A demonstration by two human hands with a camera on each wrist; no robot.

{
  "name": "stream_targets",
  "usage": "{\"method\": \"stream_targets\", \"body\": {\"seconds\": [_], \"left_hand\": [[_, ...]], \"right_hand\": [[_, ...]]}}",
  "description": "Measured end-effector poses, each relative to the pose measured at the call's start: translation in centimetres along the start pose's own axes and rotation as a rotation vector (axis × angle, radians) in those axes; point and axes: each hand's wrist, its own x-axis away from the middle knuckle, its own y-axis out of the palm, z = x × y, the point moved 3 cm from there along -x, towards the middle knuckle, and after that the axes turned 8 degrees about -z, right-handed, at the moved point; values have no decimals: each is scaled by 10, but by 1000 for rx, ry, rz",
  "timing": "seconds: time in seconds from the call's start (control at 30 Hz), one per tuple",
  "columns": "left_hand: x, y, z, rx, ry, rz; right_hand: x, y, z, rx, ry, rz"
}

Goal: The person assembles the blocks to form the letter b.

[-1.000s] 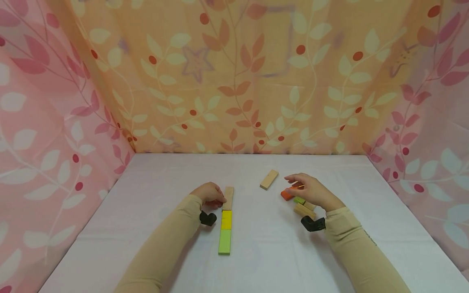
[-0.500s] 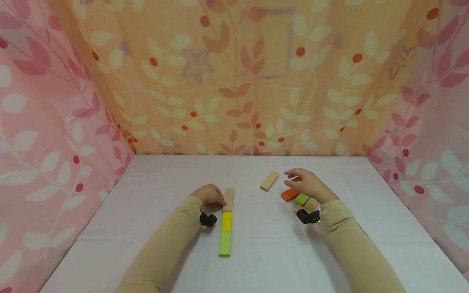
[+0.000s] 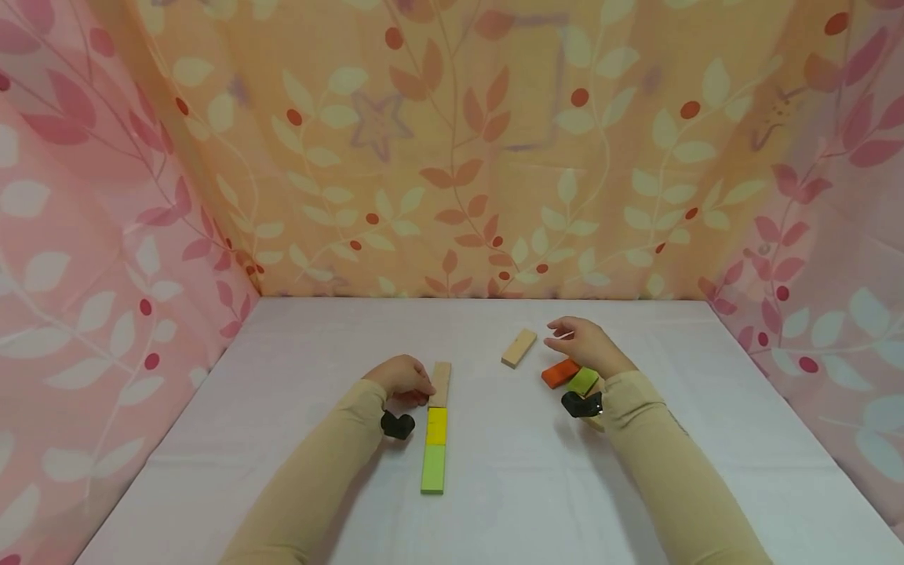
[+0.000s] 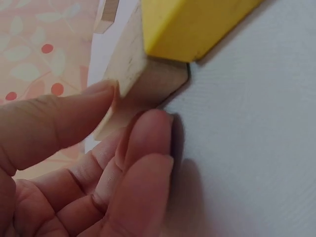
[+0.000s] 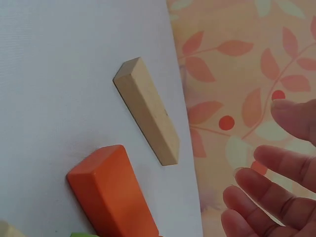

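On the left, a plain wooden block (image 3: 442,378), a yellow block (image 3: 437,426) and a light green block (image 3: 434,469) lie end to end in one row. My left hand (image 3: 402,378) rests beside the plain block; its thumb (image 4: 101,98) touches that block's edge in the left wrist view, with the other fingers loosely bent alongside. Above the table at the right hovers my right hand (image 3: 588,345), fingers spread and holding nothing. Nearest its fingertips lies a loose plain wooden block (image 5: 148,111). An orange block (image 3: 560,373) lies closer to me, below that hand.
A green block (image 3: 582,381) lies against the orange one, with more plain wood partly hidden behind the right wrist's black mount (image 3: 581,404). White cloth covers the table (image 3: 339,326). Patterned curtains (image 3: 452,196) rise at the back and both sides.
My right hand has moved off the orange block, away from me and slightly left, closer to the loose plain block, uncovering the orange and green blocks. The left hand stays in place.
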Motion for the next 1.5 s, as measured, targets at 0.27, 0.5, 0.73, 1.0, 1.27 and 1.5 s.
{"method": "stream_targets", "body": {"seconds": [0.27, 0.5, 0.73, 1.0, 1.27, 1.5], "left_hand": [[7, -10, 2, 55, 64, -5], [15, -17, 4, 101, 87, 2], [20, -21, 2, 134, 97, 19], [21, -25, -3, 194, 129, 4], [26, -27, -7, 230, 115, 11], [30, -25, -10, 245, 97, 14]], "right_hand": [[-14, 6, 3, 21, 65, 3], [-23, 11, 3, 44, 84, 10], [-33, 17, 2, 59, 118, 45], [-42, 27, 3, 75, 198, 50], [-46, 36, 6, 49, 284, 64], [-47, 43, 6, 22, 335, 83]]}}
